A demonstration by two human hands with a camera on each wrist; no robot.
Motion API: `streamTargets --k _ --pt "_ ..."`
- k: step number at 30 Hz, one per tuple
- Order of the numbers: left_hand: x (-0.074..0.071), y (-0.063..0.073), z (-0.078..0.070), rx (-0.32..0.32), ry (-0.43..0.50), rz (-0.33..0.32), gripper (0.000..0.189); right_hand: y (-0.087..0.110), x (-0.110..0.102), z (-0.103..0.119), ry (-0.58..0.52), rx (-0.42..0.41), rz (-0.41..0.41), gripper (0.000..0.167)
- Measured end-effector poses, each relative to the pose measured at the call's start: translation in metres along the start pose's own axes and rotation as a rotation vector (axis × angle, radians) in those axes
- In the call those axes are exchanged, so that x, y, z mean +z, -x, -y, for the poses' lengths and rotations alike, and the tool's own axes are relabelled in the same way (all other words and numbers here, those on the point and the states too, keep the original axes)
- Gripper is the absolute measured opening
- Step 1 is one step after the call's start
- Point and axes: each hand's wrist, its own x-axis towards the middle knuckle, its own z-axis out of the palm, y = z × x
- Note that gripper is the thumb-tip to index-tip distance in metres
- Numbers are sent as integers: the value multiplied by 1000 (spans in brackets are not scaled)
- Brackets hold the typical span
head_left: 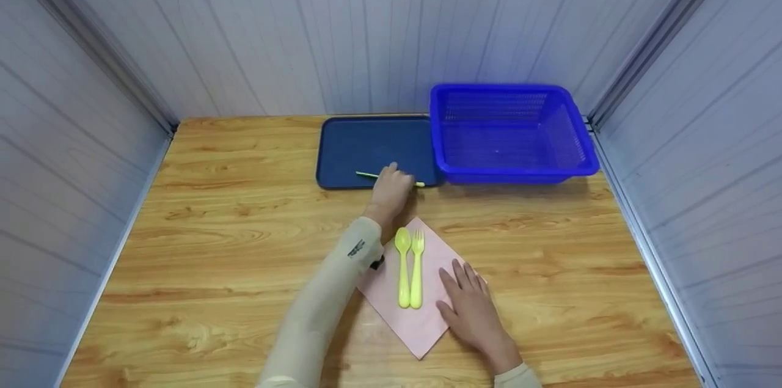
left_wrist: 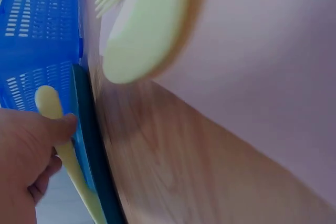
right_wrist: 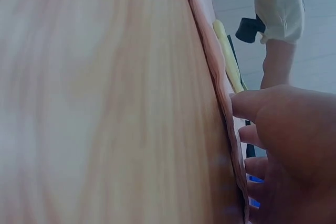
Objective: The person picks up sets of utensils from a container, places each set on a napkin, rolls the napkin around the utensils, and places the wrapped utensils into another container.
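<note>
L sleeve (head_left: 324,302) beige w/ dk print (head_left: 356,248), blk wrist gadget (right_wrist: 246,30); R sleeve (head_left: 518,377) beige.

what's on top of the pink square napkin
On it lie a yellow plastic spoon and yellow plastic fork; the right hand touches its edge. What that hand and the cream left sleeve cover is hidden.

Head view high, wrist views close.

The wood-grained table (head_left: 232,241) is occupied along its far edge by a dark blue tray (head_left: 351,146) and, just to the right, a blue basket (head_left: 519,173); nearer, a pink napkin (head_left: 431,284) is laid diagonally.
</note>
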Motion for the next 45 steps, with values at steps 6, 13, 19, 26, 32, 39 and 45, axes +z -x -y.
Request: streamTargets --k 6,13,19,26,32,39,45 --pt "-12 31 -4 249 41 -296 18 0 -2 3 -25 8 14 57" --pt "-30 69 -19 480 6 -457 16 -1 -1 3 -10 13 11 57" --pt "-33 99 -42 598 -4 -465 21 -1 0 1 -4 2 -10 56" --pt "-26 126 -59 672 -3 -417 23 0 1 1 -8 2 -18 56" --pt "-19 139 -64 717 -28 -359 24 0 2 2 -7 7 -16 55" --pt "-16 148 -72 738 -94 -254 25 0 1 2 -19 6 -38 53" --pt "-13 157 -76 708 -133 -164 15 0 0 3 -10 -10 -33 53"
